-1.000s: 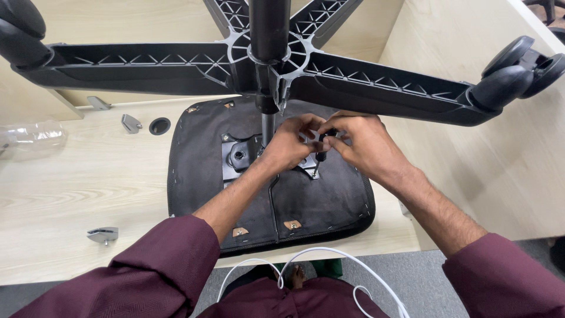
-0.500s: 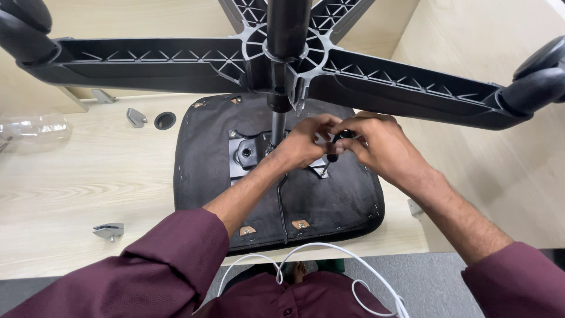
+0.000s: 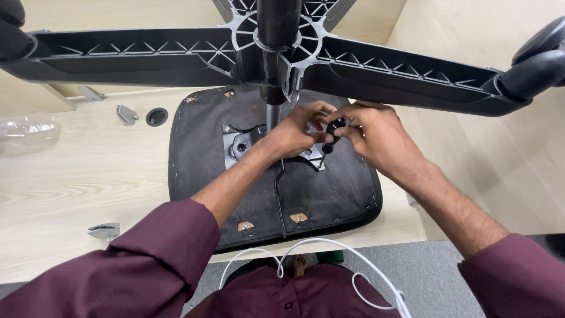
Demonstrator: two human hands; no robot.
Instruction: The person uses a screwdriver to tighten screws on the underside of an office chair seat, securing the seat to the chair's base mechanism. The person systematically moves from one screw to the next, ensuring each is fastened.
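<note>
Here we close both our left hand (image 3: 294, 132) and right hand (image 3: 376, 138) around a black-handled screwdriver (image 3: 329, 138), at one o'clock on the upturned seat (image 3: 329, 194); best held upright, pressing firmly.

A short black-handled screwdriver (image 3: 328, 136) stands tilted, tip down on the metal mounting plate (image 3: 247, 140) bolted to the upturned black seat (image 3: 329, 188), which lies flat on the table (image 3: 76, 182).

Office: desk (image 3: 70, 182), cable grommet (image 3: 156, 116).
</note>
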